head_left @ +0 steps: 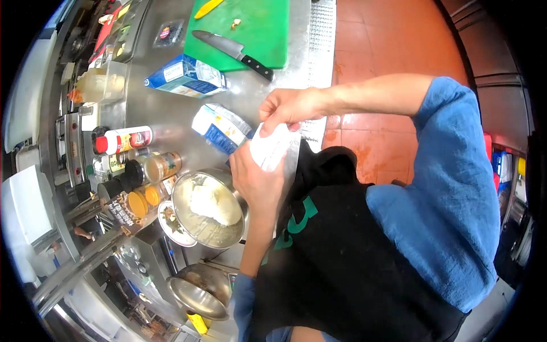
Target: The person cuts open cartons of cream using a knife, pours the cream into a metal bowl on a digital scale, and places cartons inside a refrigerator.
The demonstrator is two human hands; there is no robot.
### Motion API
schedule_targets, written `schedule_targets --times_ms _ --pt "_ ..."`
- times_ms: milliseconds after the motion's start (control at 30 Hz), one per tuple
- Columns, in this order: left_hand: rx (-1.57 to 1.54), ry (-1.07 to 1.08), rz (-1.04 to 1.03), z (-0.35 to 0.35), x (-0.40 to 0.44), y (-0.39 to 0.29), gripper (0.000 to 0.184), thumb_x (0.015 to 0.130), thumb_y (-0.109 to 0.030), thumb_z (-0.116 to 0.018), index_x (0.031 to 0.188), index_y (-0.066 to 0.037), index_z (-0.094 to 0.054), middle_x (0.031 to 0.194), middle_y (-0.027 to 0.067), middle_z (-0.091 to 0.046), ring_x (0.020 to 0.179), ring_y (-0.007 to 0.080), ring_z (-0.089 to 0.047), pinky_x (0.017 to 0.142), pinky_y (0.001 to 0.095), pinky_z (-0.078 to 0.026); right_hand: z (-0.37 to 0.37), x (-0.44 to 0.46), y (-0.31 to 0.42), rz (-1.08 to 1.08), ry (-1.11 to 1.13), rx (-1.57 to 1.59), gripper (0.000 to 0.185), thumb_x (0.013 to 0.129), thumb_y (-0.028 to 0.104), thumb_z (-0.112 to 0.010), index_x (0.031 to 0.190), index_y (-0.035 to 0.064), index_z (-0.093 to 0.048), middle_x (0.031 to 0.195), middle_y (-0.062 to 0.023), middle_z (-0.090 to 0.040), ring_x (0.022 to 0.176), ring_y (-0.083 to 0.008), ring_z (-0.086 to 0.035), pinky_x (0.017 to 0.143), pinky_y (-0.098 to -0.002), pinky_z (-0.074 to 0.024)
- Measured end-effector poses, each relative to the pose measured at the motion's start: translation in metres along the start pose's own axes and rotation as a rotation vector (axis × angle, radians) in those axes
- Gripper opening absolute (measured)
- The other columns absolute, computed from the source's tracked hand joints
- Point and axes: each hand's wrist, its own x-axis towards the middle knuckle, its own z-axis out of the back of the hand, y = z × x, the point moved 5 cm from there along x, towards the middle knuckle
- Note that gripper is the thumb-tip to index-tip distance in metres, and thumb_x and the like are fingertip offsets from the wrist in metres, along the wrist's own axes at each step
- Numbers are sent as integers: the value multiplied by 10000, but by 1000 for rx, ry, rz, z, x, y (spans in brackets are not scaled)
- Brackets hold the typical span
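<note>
My left hand (257, 181) is wrapped round a white packet (270, 147), just above the steel counter's edge. At the packet's top my right hand (286, 108) pinches it with closed fingers. Beside my left hand lies a blue and white carton (222, 127). Another blue and white carton (191, 77) lies farther off, near the green board. A metal bowl (232, 232) with a pale, creamy mass (213, 202) in it stands next to my left forearm.
A knife (231, 50) and a yellow item (207, 8) lie on the green cutting board (262, 28). Jars (162, 166), a red-capped bottle (128, 140) and a plastic tub (105, 82) stand on the counter's far side. Metal bowls (196, 299) are beyond the counter's end.
</note>
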Motion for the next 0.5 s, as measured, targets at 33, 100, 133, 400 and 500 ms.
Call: schedule_targets --times_ms 33,100,133,400,500 --pt "-3 -3 0 0 1 -1 586 589 -187 -869 1051 -45 -539 954 165 -594 926 375 -573 778 449 -460 1 -1 3 -16 1 -61 265 773 239 -757 692 85 -558 557 39 -471 541 -43 -448 454 -229 -334" --pt "-7 -10 -14 -1 1 -3 585 584 -186 -871 1044 -44 -539 944 167 -593 919 380 -569 770 452 -457 2 -3 9 -49 5 -186 270 787 263 -738 686 77 -573 570 36 -491 567 -50 -464 462 -243 -357" --pt "-6 -18 -27 0 1 -4 583 582 -186 -871 1040 -43 -540 941 168 -592 916 382 -567 767 453 -455 4 0 13 -29 61 -325 289 803 287 -718 678 63 -584 576 18 -517 571 -75 -493 475 -262 -379" --pt "1 -14 -60 2 0 -5 589 585 -182 -859 1059 -30 -545 950 171 -593 903 387 -558 762 451 -451 -29 -28 62 280 5 -1535 488 869 429 -608 656 -9 -647 627 -143 -629 671 -322 -643 627 -395 -490" --pt "-15 -11 -49 5 2 -2 581 592 -179 -849 1063 -27 -545 947 171 -595 903 388 -560 761 449 -452 -12 -38 71 245 26 -1283 492 798 472 -674 922 -3 -654 738 -153 -645 741 -344 -640 685 -423 -496"
